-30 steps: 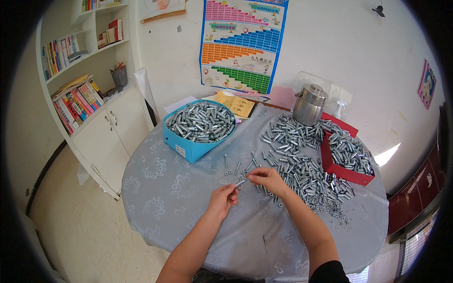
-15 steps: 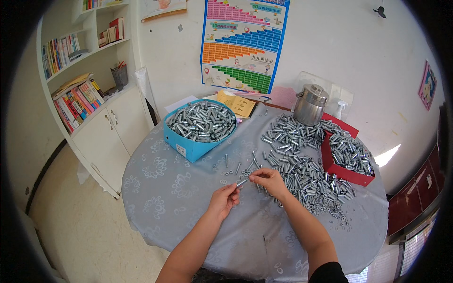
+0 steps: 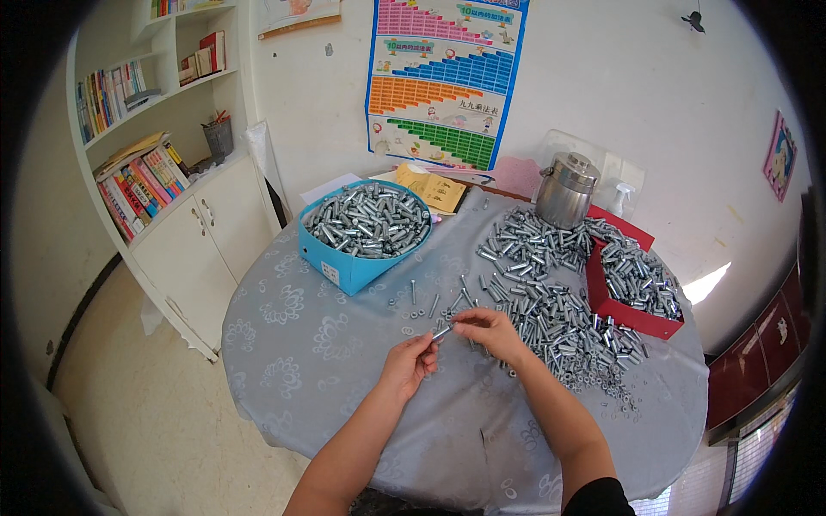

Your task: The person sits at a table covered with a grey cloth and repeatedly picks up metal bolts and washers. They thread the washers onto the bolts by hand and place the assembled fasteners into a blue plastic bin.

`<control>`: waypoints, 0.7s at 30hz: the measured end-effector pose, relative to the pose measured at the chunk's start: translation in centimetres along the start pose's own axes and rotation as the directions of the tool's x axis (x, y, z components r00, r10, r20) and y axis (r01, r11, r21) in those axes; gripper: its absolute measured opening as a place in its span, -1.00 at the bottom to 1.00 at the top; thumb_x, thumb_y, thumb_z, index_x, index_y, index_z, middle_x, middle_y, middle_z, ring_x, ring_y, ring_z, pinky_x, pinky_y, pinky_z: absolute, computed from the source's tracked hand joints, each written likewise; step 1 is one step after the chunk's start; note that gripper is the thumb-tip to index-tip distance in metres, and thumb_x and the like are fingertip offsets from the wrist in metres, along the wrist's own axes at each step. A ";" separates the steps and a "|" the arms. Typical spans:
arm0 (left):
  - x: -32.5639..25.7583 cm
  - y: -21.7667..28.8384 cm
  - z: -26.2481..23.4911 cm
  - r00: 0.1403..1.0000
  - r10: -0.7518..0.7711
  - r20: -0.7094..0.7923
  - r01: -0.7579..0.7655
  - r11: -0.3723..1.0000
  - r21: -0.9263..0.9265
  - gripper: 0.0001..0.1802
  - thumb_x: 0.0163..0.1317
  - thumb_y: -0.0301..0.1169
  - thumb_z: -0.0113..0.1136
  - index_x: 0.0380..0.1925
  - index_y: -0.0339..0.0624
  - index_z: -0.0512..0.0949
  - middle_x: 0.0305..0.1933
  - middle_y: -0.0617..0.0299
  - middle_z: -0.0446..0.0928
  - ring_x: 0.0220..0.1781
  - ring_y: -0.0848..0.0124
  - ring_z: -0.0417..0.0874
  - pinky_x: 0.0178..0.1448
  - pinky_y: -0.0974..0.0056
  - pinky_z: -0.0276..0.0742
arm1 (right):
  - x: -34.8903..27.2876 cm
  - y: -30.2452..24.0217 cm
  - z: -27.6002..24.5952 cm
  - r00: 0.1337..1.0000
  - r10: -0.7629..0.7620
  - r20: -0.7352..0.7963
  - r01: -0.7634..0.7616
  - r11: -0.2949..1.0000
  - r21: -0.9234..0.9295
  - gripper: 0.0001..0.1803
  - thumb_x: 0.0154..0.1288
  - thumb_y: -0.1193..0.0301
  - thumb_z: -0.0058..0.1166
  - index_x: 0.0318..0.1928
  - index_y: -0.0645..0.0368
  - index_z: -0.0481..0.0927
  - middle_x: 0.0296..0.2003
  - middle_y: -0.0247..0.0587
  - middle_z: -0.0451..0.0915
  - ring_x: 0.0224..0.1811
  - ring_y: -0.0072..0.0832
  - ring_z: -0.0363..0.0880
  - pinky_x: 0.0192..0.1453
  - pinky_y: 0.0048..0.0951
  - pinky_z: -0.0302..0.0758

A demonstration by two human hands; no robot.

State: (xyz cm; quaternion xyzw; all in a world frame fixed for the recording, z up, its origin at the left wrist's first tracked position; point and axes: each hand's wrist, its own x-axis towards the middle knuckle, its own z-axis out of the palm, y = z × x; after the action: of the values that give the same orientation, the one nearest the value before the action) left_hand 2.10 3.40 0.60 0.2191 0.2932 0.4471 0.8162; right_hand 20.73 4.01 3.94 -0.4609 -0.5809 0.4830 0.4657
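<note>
Over the middle of the table, my left hand (image 3: 408, 365) pinches a silver metal bolt (image 3: 441, 332) between thumb and fingers. My right hand (image 3: 489, 332) is closed at the bolt's other end, its fingertips pressed together there; whether a small part is between them is too small to tell. Just beyond both hands lie a few loose bolts (image 3: 413, 293) with small nuts and washers. A large heap of bolts (image 3: 551, 314) spreads to the right of my right hand, with small nuts and rings (image 3: 615, 391) along its near side.
A blue bin (image 3: 344, 272) full of bolts stands at the far left of the grey tablecloth (image 3: 284, 370). At the right is a red box (image 3: 641, 321) of bolts. Behind the heap stand a steel canister (image 3: 566, 193) and a pump bottle (image 3: 618, 199). Yellow papers (image 3: 434, 187) lie at the back.
My right fingers have shifted very slightly at the bolt's end. My left hand keeps its hold, and the things on the table have not moved.
</note>
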 end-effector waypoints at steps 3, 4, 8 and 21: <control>0.0 0.0 0.0 1.000 0.012 -0.003 -0.012 1.000 -0.012 -0.79 0.20 -0.36 0.05 -0.37 -0.35 0.45 -0.50 0.27 0.39 -0.59 0.55 0.32 -0.55 0.42 0.27 | 0.7 0.5 -1.4 0.991 -0.067 -0.119 0.049 0.988 -0.147 -0.79 0.12 0.38 0.11 -0.26 0.23 0.59 -0.36 -0.33 0.58 -0.30 -0.59 0.50 -0.21 -0.59 0.41; 0.0 0.0 0.1 1.000 0.018 -0.005 -0.018 1.000 -0.018 -0.79 0.20 -0.37 0.05 -0.37 -0.35 0.45 -0.50 0.27 0.39 -0.59 0.55 0.32 -0.56 0.42 0.27 | 1.0 0.5 -2.0 0.980 -0.104 -0.167 0.067 0.974 -0.217 -0.79 0.12 0.35 0.11 -0.28 0.22 0.59 -0.37 -0.32 0.59 -0.31 -0.55 0.51 -0.22 -0.56 0.41; 0.1 0.1 -0.2 1.000 0.025 -0.016 -0.025 1.000 -0.019 -0.80 0.20 -0.37 0.05 -0.38 -0.33 0.44 -0.50 0.27 0.40 -0.59 0.55 0.32 -0.56 0.42 0.26 | 1.4 -0.1 -2.7 0.946 -0.324 0.002 0.194 0.561 -0.805 -0.81 -0.10 0.42 0.17 -0.36 0.06 0.64 -0.48 -0.21 0.52 -0.37 -0.31 0.47 -0.22 -0.41 0.42; 0.2 0.1 -0.5 1.000 0.027 0.003 -0.027 1.000 -0.006 -0.80 0.18 -0.36 0.07 -0.38 -0.31 0.44 -0.49 0.27 0.42 -0.58 0.55 0.34 -0.55 0.42 0.30 | 3.5 0.9 -1.8 0.983 -0.176 0.056 0.102 0.263 -0.959 -0.79 -0.14 0.31 0.14 -0.43 0.12 0.63 -0.47 -0.19 0.54 -0.36 -0.28 0.53 -0.25 -0.30 0.45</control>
State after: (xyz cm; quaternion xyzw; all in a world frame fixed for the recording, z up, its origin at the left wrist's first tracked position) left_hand 1.76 3.65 0.28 0.2213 0.2876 0.4585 0.8112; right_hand 22.12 7.82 3.60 -0.6098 -0.7773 -0.0204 0.1533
